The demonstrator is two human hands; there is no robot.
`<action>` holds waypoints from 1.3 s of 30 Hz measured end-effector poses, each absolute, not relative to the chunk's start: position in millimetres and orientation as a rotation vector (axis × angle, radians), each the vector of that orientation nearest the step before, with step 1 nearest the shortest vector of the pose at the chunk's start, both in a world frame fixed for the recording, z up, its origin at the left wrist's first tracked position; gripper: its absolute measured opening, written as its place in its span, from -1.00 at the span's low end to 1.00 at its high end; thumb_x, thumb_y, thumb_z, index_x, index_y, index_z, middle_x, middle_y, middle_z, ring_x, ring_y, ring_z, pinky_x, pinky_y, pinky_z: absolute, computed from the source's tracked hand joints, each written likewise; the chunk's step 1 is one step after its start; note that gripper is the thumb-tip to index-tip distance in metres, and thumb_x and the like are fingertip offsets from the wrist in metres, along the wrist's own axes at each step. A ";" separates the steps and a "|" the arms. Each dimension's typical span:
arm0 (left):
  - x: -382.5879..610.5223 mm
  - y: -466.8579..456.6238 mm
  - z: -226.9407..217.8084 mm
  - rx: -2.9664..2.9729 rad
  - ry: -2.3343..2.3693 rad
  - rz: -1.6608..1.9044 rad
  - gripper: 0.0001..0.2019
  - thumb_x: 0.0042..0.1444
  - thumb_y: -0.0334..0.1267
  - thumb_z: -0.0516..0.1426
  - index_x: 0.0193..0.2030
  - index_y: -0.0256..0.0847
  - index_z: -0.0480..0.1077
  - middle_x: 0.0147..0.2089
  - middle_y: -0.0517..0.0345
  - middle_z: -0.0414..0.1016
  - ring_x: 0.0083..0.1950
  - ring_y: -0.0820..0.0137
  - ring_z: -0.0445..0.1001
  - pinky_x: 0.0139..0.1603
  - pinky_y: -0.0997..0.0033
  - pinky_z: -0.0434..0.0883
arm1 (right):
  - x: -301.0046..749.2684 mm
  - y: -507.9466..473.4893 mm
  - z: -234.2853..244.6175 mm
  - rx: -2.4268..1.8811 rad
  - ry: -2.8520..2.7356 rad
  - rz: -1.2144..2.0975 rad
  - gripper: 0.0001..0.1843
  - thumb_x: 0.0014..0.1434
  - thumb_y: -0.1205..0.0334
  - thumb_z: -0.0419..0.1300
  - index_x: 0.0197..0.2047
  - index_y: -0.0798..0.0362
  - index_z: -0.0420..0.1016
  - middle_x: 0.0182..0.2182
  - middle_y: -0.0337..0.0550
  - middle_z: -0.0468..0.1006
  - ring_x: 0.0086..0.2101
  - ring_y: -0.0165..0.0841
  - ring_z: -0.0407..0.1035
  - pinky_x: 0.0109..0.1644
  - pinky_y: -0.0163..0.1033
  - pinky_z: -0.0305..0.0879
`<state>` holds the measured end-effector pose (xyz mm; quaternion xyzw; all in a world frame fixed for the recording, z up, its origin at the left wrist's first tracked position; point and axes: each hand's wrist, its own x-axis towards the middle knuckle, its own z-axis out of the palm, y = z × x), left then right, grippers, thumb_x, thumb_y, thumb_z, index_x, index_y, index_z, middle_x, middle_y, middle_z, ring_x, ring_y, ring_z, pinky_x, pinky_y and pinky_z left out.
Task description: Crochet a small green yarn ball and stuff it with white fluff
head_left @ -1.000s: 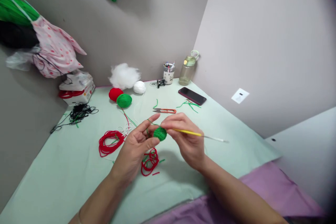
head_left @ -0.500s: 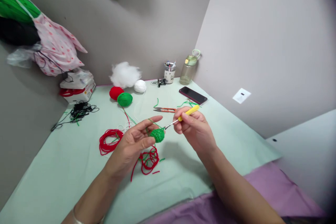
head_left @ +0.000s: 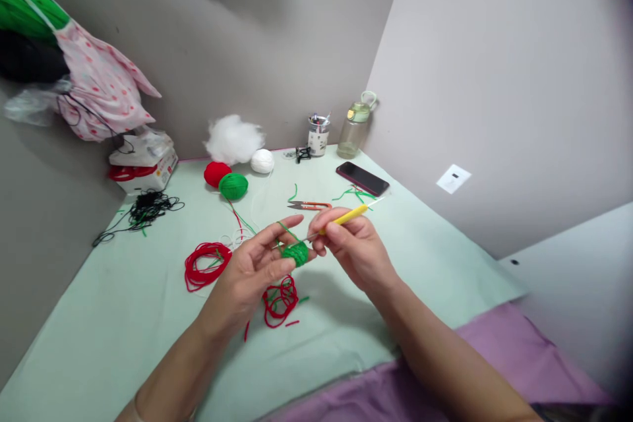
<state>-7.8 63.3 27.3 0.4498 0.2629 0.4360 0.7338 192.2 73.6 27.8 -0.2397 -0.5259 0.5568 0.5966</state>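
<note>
A small round piece of green crochet (head_left: 295, 254) is pinched between the thumb and fingers of my left hand (head_left: 252, 267). Green yarn runs over my raised left index finger. My right hand (head_left: 349, 244) grips a crochet hook (head_left: 352, 214) by its yellow handle, and the metal shaft points left, its tip at the top of the green piece. Whether the tip sits inside a stitch I cannot tell. Beneath my hands, a loose tangle of red yarn (head_left: 281, 303) with green snippets lies on the table.
Behind my hands are orange thread snips (head_left: 309, 206), a phone (head_left: 362, 179), a green yarn ball (head_left: 233, 186), a red ball (head_left: 217, 174), a white ball (head_left: 262, 161) and white stuffing (head_left: 234, 140). A bottle (head_left: 353, 132) and pen cup (head_left: 318, 136) stand at the back. Black yarn (head_left: 151, 210) lies left.
My right hand has moved left and slightly down, bringing the hook from the right edge of the green piece across its top. The handle now lies flatter.
</note>
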 end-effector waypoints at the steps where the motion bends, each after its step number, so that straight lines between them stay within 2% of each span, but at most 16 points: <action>1: -6.2 62.4 27.0 1.010 0.589 0.955 -0.48 0.14 -0.25 0.36 0.26 -0.01 0.49 -0.03 0.14 0.56 0.01 0.27 0.61 0.20 0.27 0.42 | 190.5 73.1 25.4 -0.579 -1.273 1.229 -0.87 0.28 0.13 0.36 -0.22 -0.03 0.72 -0.32 -0.17 0.62 -0.40 -0.45 0.43 -0.30 -0.31 0.40; 4: -1.9 60.2 27.9 1.067 0.608 0.941 -0.43 0.15 -0.25 0.37 0.31 0.01 0.43 -0.01 0.12 0.56 -0.01 0.28 0.61 0.15 0.25 0.45 | 187.5 72.3 19.7 -0.616 -1.375 1.106 -0.87 0.32 0.15 0.33 -0.15 -0.06 0.72 -0.24 -0.15 0.65 -0.34 -0.40 0.45 -0.29 -0.28 0.44; 9: 0.5 59.2 31.5 1.189 0.727 1.019 -0.45 0.12 -0.29 0.37 0.27 -0.01 0.46 -0.03 0.13 0.49 0.09 0.28 0.50 0.12 0.33 0.42 | 187.8 74.2 19.6 -0.570 -1.347 1.187 -0.85 0.34 0.12 0.30 -0.18 -0.02 0.68 -0.30 -0.18 0.64 -0.36 -0.40 0.47 -0.22 -0.24 0.45; 15: -1.9 60.7 30.3 1.341 0.823 1.076 -0.46 0.13 -0.37 0.34 0.25 0.11 0.50 -0.11 0.19 0.39 -0.04 0.38 0.42 0.04 0.38 0.42 | 190.6 75.2 23.2 -0.574 -1.294 1.289 -0.78 0.37 0.04 0.25 -0.21 0.01 0.55 -0.31 -0.18 0.61 -0.34 -0.38 0.46 -0.21 -0.24 0.40; 25: -5.0 62.5 30.8 1.434 0.826 1.053 -0.48 0.14 -0.38 0.32 0.22 0.15 0.53 -0.16 0.22 0.38 -0.11 0.40 0.41 0.03 0.36 0.44 | 203.9 78.4 25.1 -0.536 -1.491 1.250 -0.77 0.45 0.08 0.14 -0.17 0.01 0.52 -0.26 -0.14 0.64 -0.28 -0.36 0.49 -0.12 -0.21 0.42; 33: -5.9 64.1 30.4 1.413 0.845 1.017 -0.51 0.12 -0.35 0.33 0.22 0.03 0.54 -0.15 0.17 0.43 -0.13 0.36 0.42 0.01 0.32 0.44 | 209.8 73.8 34.2 -0.643 -1.709 1.000 -0.74 0.47 0.11 0.10 -0.14 0.02 0.57 -0.23 -0.10 0.61 -0.25 -0.32 0.53 -0.13 -0.17 0.50; 39: 0.3 65.6 26.2 1.318 0.933 1.094 -0.50 0.08 -0.34 0.34 0.19 -0.02 0.55 -0.15 0.18 0.43 -0.08 0.36 0.45 -0.03 0.38 0.44 | 199.8 72.1 27.6 -0.590 -1.956 0.448 -0.82 0.45 0.30 0.10 -0.02 -0.03 0.52 -0.20 -0.07 0.65 -0.17 -0.25 0.52 -0.03 -0.06 0.47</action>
